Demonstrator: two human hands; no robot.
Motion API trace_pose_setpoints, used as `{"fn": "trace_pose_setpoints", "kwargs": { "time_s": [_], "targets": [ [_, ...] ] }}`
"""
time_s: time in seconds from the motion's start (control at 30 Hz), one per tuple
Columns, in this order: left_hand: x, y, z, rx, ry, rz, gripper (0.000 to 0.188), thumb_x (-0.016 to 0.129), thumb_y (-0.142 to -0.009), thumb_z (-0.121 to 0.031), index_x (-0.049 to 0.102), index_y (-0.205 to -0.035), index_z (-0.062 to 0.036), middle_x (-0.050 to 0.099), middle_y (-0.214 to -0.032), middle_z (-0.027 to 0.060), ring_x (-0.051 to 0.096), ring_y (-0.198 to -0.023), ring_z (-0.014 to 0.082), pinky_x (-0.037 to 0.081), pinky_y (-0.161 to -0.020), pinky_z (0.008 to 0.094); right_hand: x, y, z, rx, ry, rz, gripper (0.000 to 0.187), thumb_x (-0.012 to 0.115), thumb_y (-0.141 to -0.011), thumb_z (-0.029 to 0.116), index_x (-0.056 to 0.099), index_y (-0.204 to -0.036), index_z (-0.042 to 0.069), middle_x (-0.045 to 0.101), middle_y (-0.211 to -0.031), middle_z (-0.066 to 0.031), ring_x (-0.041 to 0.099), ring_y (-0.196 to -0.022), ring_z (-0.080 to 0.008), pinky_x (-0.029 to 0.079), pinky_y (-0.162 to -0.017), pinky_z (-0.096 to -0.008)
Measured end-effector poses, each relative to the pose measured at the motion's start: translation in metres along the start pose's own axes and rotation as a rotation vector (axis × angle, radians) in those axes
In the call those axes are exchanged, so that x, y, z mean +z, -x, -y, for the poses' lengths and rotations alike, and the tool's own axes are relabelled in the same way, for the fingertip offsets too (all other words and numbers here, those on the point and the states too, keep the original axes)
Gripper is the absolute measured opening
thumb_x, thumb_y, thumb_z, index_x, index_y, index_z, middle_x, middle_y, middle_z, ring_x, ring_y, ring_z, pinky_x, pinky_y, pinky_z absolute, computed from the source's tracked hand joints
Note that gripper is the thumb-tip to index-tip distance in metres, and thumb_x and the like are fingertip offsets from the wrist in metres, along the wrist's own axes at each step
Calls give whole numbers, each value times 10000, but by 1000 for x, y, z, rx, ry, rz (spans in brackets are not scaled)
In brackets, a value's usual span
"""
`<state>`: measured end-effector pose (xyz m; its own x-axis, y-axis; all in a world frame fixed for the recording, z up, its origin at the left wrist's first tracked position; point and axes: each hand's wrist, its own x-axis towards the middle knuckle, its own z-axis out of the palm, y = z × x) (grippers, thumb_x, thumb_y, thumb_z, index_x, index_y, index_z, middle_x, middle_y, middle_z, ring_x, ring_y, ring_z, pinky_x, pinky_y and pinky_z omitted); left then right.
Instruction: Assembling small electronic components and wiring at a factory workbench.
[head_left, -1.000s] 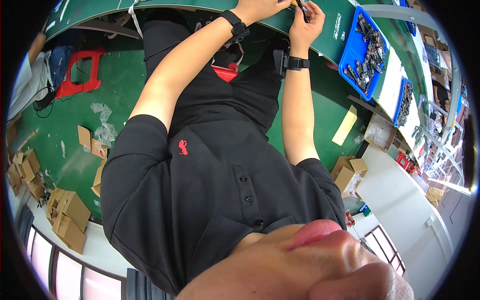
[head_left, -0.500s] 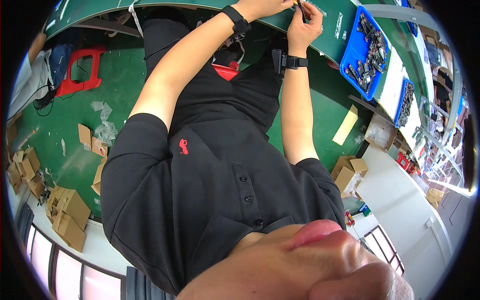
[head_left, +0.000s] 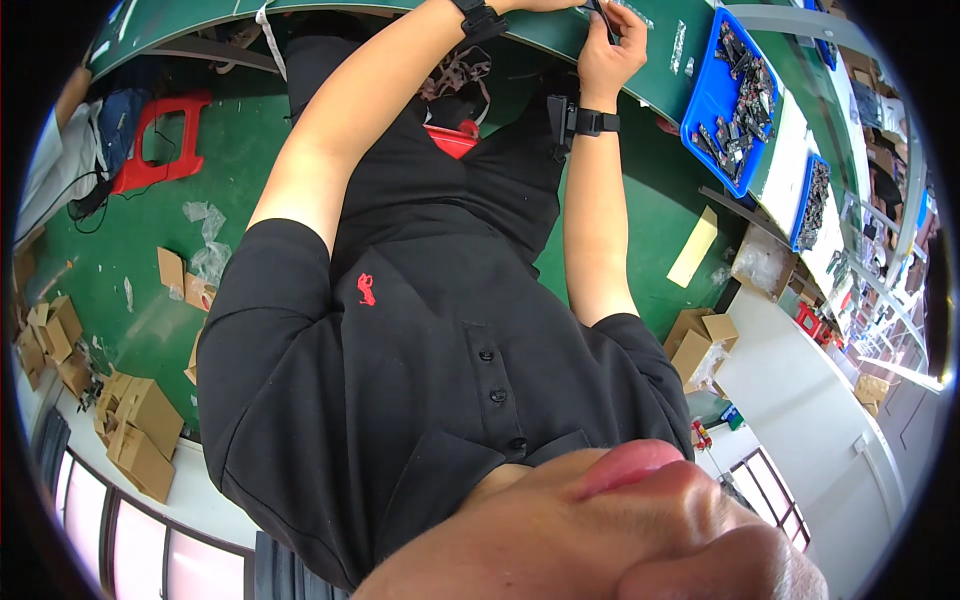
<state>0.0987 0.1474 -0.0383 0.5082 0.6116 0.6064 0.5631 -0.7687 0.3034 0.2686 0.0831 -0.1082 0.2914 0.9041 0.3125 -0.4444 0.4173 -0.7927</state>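
At the top edge, my right hand point(head_left: 612, 58) is closed, with thumb and fingers pinching a thin dark piece point(head_left: 597, 10), whose far end is cut off by the frame. Close beside it is my left hand point(head_left: 540, 4), mostly outside the picture, its fingers largely hidden. Both hands are over the near edge of a green work table point(head_left: 560, 38). Right of my right hand, a blue tray point(head_left: 692, 130) holds many small dark parts point(head_left: 745, 105). Black bands circle both my wrists.
A second blue tray point(head_left: 808, 205) with small parts stands farther right. On the green floor lie a red stool point(head_left: 190, 140), clear plastic scraps point(head_left: 210, 260) and open cardboard boxes point(head_left: 145, 430). A person's sleeve point(head_left: 55, 160) shows at the far left.
My left hand and forearm have moved up and partly out of the frame. My right hand has shifted slightly and still pinches the thin dark piece.
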Motion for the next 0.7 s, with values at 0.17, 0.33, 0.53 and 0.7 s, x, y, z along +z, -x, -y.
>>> {"fn": "trace_pose_setpoints", "kwargs": {
  "time_s": [0.17,0.33,0.53,0.7],
  "targets": [
    [5,-2,10,-111,216,41,188,704,-777,-235,688,-693,-67,678,-821,118,648,-858,352,524,-782,450,-17,-5,-6,-151,594,82,229,636,-950,-99,616,-1166,-27,707,-1131,-124,698,-1055,-192,574,-936,-317],
    [-2,-10,14,-169,303,205,197,745,-770,-243,705,-730,-55,692,-851,141,648,-881,367,527,-807,434,-19,-4,-6,-105,568,110,233,642,-946,-96,620,-1163,-15,703,-1126,-112,693,-1063,-183,563,-945,-311],
    [-4,-7,11,-99,341,124,172,758,-811,-232,714,-820,-66,690,-910,124,643,-943,358,523,-834,431,-22,-5,-3,-133,649,91,225,661,-938,-84,627,-1145,-6,698,-1080,-85,680,-1004,-147,544,-892,-280],
    [-2,0,18,14,341,26,172,755,-838,-218,719,-929,-76,687,-955,99,630,-948,338,518,-838,429,-22,-5,-3,-119,641,79,224,680,-928,-77,626,-1135,-10,698,-1050,-74,678,-982,-134,543,-882,-271]
  ]
}}
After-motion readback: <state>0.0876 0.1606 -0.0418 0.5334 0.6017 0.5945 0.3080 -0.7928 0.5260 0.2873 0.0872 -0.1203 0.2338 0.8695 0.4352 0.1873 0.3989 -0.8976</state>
